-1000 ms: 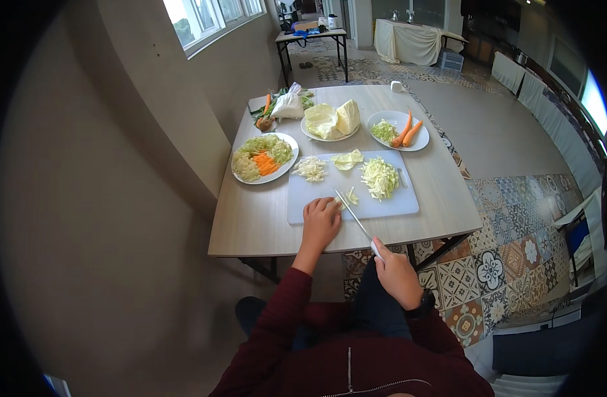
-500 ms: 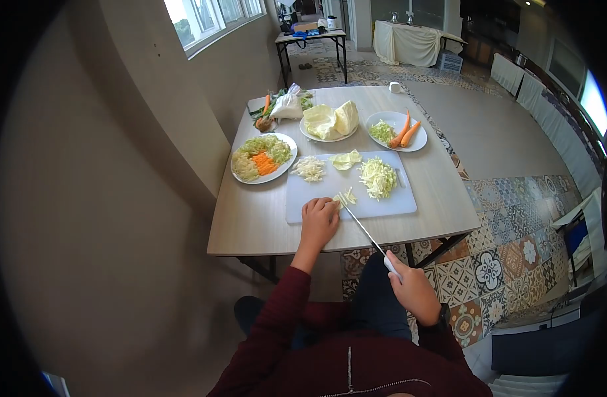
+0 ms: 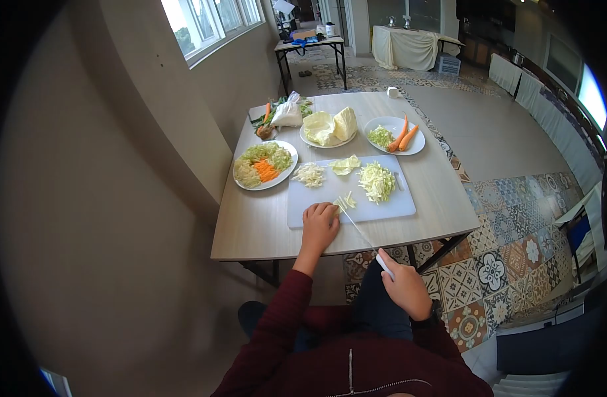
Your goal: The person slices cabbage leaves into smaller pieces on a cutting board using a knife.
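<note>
My left hand (image 3: 320, 225) presses a small cabbage piece (image 3: 338, 206) onto the front of the white cutting board (image 3: 300, 210), its fingers curled together. In my right hand (image 3: 406, 286) is the white handle of a knife (image 3: 361, 231), whose blade slants up to the left with its tip at that piece. Thin cut strips (image 3: 349, 200) lie beside the blade. Farther back on the board are a pale shredded heap (image 3: 309, 175), a flat cabbage leaf (image 3: 344, 165) and a larger shredded cabbage heap (image 3: 377, 182).
Behind the board stand a plate of shredded vegetables (image 3: 293, 156), a plate of cabbage leaves (image 3: 328, 128) and a plate with carrots (image 3: 418, 143). A white bag (image 3: 288, 114) sits at the back left, a small white object (image 3: 392, 92) at the back right.
The knife and my right hand first drew back toward me and right, then moved forward and left again. My left hand has stayed on the cabbage piece. The camera view has shifted slightly.
</note>
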Action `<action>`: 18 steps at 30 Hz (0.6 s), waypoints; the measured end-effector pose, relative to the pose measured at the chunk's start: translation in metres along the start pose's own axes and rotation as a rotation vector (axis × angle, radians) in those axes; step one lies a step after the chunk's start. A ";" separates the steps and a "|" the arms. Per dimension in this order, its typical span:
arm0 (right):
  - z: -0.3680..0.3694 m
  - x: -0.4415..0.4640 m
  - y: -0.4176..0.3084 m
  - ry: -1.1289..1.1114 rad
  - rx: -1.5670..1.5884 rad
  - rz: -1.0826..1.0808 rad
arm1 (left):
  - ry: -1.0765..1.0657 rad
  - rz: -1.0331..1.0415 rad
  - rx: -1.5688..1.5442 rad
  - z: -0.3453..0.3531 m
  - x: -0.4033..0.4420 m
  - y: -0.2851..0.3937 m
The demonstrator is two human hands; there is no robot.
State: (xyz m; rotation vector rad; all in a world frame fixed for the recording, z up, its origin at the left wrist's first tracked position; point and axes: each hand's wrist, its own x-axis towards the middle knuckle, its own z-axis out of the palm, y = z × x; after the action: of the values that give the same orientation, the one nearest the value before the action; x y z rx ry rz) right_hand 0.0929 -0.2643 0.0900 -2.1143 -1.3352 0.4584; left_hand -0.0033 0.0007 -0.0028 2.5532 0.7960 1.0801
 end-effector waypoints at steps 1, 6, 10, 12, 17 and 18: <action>0.002 -0.001 0.003 0.001 0.004 -0.035 | 0.004 0.000 -0.004 0.000 0.000 0.000; 0.006 -0.002 0.003 0.008 0.058 -0.078 | -0.004 -0.004 -0.019 0.000 0.000 0.000; 0.008 0.001 0.002 0.014 0.092 -0.072 | -0.016 -0.006 -0.004 0.000 -0.001 -0.001; 0.010 0.002 0.002 0.010 0.098 -0.059 | -0.015 0.000 0.000 -0.001 -0.001 -0.002; 0.007 0.004 0.002 0.023 0.125 -0.066 | -0.019 -0.008 -0.011 0.000 -0.001 -0.001; 0.006 0.004 0.001 0.027 0.125 -0.067 | -0.022 -0.006 -0.010 0.000 0.000 -0.001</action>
State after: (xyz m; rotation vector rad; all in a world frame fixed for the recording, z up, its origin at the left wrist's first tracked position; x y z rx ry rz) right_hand 0.0919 -0.2588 0.0846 -1.9614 -1.3225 0.4717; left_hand -0.0040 0.0012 -0.0034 2.5480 0.7904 1.0501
